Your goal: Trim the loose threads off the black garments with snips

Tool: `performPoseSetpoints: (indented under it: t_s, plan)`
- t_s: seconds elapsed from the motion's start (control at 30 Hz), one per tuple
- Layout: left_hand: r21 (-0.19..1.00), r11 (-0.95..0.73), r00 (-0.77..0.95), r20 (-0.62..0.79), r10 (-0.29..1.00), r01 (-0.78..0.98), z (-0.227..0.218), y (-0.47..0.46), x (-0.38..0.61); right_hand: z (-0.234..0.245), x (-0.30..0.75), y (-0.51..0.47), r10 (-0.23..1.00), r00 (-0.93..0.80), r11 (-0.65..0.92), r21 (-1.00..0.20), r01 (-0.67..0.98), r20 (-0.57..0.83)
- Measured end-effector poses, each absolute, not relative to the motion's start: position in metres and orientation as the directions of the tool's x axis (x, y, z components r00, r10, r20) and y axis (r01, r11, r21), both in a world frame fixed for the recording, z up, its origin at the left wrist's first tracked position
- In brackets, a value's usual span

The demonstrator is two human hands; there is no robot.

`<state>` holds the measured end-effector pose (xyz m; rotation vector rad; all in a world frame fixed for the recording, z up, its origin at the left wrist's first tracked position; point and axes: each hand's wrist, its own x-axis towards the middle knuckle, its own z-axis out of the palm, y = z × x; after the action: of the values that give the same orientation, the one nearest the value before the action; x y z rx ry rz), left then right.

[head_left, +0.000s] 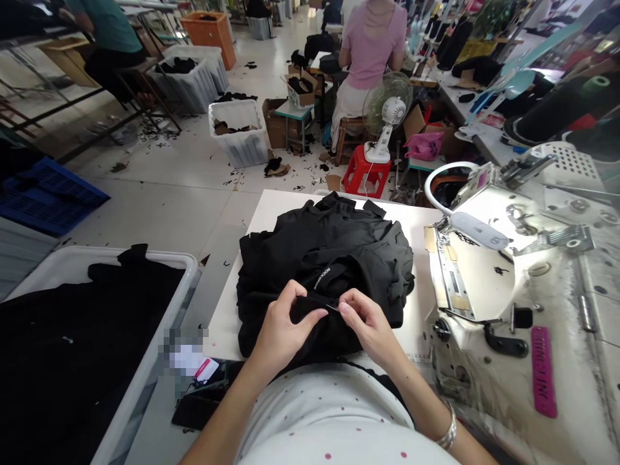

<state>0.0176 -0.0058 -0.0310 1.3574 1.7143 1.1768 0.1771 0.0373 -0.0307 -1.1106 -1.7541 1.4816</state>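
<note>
A pile of black garment pieces [334,252] lies on the white sewing table [261,219] in front of me. My left hand [283,326] pinches the near edge of the top black piece between thumb and fingers. My right hand [368,323] grips the same edge a little to the right, fingers closed on the cloth. The two hands almost touch at their fingertips. A small white printed logo shows on the fabric just above them.
A sewing machine [527,258] with a lit lamp stands at the right. A white bin [159,323] of black fabric sits at my left. Beyond are a red stool [361,171] with a fan, a white crate [239,132], and people seated at other tables.
</note>
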Motion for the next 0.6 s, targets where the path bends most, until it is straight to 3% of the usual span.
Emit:
performPoseSetpoints:
  t_s: [0.6]
  plan:
    - [0.937,0.092,-0.282,0.007,0.959,0.337,-0.0300,-0.0028,0.0185,-0.0371,0.1811,0.0385,0.892,-0.444,-0.050,-0.993,0.105,-0.092]
